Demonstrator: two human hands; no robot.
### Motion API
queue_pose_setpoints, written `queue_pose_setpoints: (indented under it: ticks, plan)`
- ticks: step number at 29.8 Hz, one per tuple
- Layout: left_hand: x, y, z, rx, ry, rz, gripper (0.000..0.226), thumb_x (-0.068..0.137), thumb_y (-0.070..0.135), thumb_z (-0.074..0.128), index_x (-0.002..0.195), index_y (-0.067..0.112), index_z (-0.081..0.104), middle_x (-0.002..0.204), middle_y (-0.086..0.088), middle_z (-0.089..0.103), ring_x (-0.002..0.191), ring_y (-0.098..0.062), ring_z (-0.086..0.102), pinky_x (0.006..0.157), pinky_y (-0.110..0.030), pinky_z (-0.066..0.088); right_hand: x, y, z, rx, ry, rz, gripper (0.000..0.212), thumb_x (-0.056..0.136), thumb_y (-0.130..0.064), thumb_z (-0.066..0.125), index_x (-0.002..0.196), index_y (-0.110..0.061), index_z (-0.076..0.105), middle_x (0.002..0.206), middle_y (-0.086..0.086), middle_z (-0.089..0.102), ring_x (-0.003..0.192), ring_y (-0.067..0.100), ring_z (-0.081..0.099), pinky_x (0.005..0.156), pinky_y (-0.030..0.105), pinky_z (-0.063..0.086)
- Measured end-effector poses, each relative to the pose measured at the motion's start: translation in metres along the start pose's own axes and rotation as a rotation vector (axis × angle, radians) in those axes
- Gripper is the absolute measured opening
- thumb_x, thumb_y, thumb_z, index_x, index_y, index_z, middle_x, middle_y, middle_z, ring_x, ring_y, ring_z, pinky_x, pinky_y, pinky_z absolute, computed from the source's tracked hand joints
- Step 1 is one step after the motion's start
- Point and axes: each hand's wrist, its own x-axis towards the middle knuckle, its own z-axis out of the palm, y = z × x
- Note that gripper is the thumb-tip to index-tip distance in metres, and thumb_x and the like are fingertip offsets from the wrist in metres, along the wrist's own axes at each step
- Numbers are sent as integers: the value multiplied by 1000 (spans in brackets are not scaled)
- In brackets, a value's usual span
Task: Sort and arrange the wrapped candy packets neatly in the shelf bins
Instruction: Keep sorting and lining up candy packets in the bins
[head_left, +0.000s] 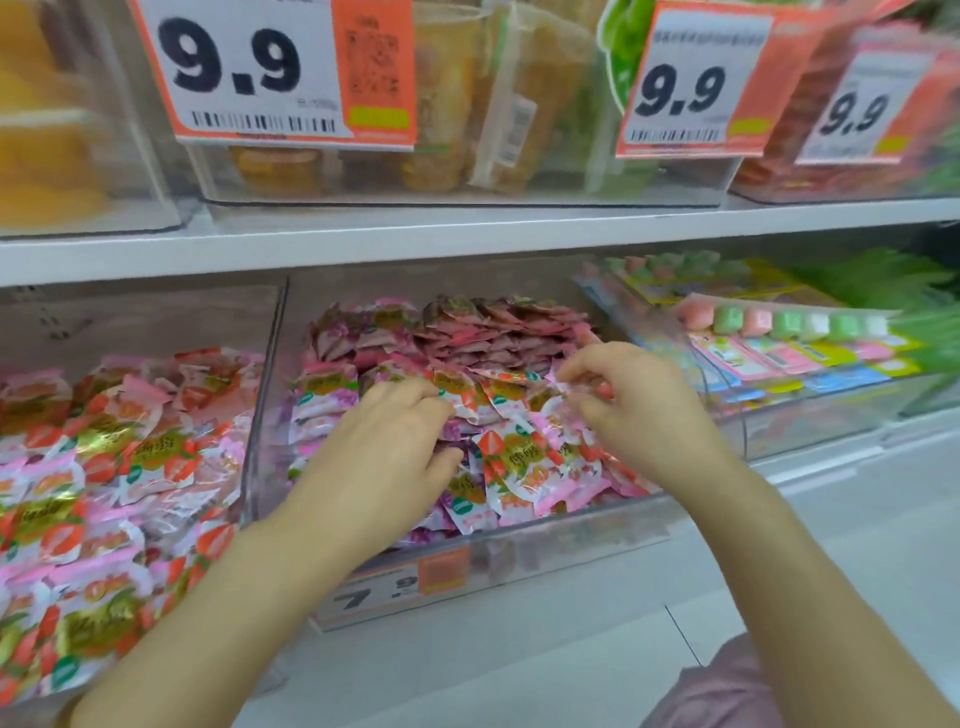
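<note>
A clear plastic bin (571, 530) on the lower shelf holds a heap of pink and white wrapped candy packets (524, 457) with strawberry prints; darker pink packets (498, 327) are stacked in rows at its back. My left hand (384, 447) lies palm-down in the bin, fingers curled on a packet (457, 389) near the middle. My right hand (639, 405) reaches in from the right, its fingertips pinching a packet (582, 384) at the heap's right side.
A second clear bin (260, 374) at the left is full of the same strawberry packets (104, 467). At the right a bin (810, 410) holds flat colourful packs. Above, the upper shelf (467, 239) carries bins with 9.9 price tags (270, 73). A price label (395, 587) hangs below the middle bin.
</note>
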Motion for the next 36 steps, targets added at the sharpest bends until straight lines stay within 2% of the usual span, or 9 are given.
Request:
queue_pose_setpoints:
  ticks: [4,7,10,18,24,27,30,34,36]
  plan:
    - [6,-8,7,-4,109,-80,28,85,18,62,111,9,64,113,-6,58,109,-29,48,94,-31,31,23,-15,19,-63,-171,-109,42,87,-34,61,126,-20,56,128,-2,56,117,16,51,95,31,42]
    - [3,-11,6,14,126,-104,30,84,16,63,113,8,64,116,-7,58,113,-28,46,95,-27,27,35,-20,36,-120,-358,-139,64,84,-48,62,138,-20,42,138,4,47,126,23,44,100,38,41]
    - [-1,-10,6,6,114,-97,31,88,17,60,118,10,62,123,-4,54,118,-24,40,99,-28,29,42,-20,46,-176,-410,-89,72,82,-46,64,140,-16,35,137,9,47,124,29,45,97,42,43]
    - [-4,-8,2,-52,149,-64,33,92,22,53,125,16,57,128,2,48,121,-15,33,100,-20,23,48,-25,54,-324,-328,14,57,81,-40,69,125,-9,51,124,12,53,117,30,47,88,37,42]
    - [-5,-9,0,-84,156,-49,32,93,23,51,124,19,56,128,5,46,121,-12,31,98,-16,20,47,-18,50,-240,-262,51,33,86,-12,62,118,-3,58,119,16,60,109,33,56,89,44,49]
    - [-5,-9,-1,-91,154,-51,32,93,23,50,125,19,55,128,5,46,121,-12,31,95,-13,18,45,-16,51,-234,-178,46,31,86,-6,56,116,-3,58,116,15,61,108,33,55,83,40,51]
    - [-5,-7,-1,-96,159,-51,32,94,23,50,125,18,55,126,5,47,120,-12,32,90,-10,15,44,-17,58,-340,-120,-4,22,88,-9,54,109,-7,59,110,12,60,107,30,50,67,32,39]
    - [-5,-6,-2,-110,176,-48,31,94,22,49,124,18,55,124,5,48,120,-11,32,89,-10,15,46,-14,61,-314,13,68,25,85,0,54,103,-10,66,97,9,67,103,27,50,65,32,46]
    - [-5,-5,-3,-133,191,-47,31,94,21,50,124,18,56,124,5,48,119,-10,31,90,-8,15,44,-14,54,-238,99,89,24,86,-3,51,101,-10,68,92,8,68,100,26,51,64,33,45]
